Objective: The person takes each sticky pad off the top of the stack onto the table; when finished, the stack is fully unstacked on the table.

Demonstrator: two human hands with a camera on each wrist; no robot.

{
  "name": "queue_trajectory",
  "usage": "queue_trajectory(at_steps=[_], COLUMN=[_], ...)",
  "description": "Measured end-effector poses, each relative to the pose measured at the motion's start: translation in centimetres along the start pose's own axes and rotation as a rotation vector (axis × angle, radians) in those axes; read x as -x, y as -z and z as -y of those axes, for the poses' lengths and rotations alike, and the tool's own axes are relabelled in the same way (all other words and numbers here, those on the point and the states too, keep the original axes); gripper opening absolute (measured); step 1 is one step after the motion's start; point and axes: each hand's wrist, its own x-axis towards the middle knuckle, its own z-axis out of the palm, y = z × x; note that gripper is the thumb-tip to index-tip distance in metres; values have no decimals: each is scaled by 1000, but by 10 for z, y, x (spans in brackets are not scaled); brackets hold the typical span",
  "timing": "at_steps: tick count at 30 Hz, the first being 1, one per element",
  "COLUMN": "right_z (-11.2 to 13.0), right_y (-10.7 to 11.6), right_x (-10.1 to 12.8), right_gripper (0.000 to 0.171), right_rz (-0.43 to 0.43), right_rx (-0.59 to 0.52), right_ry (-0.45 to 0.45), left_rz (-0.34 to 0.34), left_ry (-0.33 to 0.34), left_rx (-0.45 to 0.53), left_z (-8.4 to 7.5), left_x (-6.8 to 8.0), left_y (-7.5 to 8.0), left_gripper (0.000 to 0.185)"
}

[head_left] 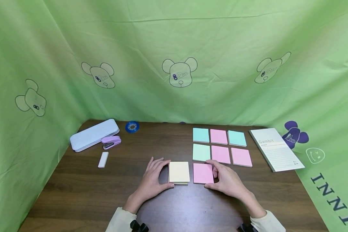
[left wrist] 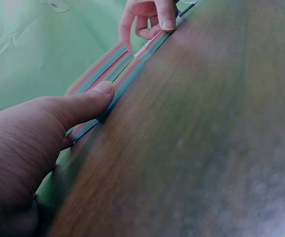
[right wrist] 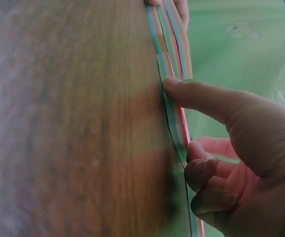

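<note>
My left hand (head_left: pixel 153 179) holds a stack of sticky note pads with a pale yellow sheet on top (head_left: pixel 178 171), thumb at its front edge and fingers at its back left. In the left wrist view the stack's side (left wrist: pixel 113 81) shows layered colour stripes. Just to the right, my right hand (head_left: pixel 228 181) grips a pink-topped sticky note pad (head_left: pixel 202 173) by its right side, thumb at the front edge and index finger at the back corner. The other right fingers curl inward, seen in the right wrist view. A narrow gap separates the stack and the pink pad.
Behind the right hand lie two rows of pads, including a mint pad (head_left: pixel 201 152) and a pink pad (head_left: pixel 220 154). A notebook (head_left: pixel 275 149) lies far right. At left are a pale blue case (head_left: pixel 94 134), purple stapler (head_left: pixel 111 141), white eraser (head_left: pixel 103 159) and blue tape roll (head_left: pixel 132 127).
</note>
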Motion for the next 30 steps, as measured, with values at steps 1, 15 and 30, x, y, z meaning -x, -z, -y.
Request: queue_trajectory(at_steps=[1, 15, 30], right_z=[0, 0, 28], right_y=[0, -2, -12], right_x=[0, 0, -16], right_gripper=[80, 82, 77], right_rz=[-2, -48, -45], right_rx=[-4, 1, -95], right_ry=[0, 57, 116], left_rz=[0, -1, -4], left_ry=[1, 1, -2], left_rx=[0, -4, -6], left_z=[0, 0, 1], left_x=[0, 0, -1], left_y=[0, 0, -1], left_gripper=[92, 91, 92])
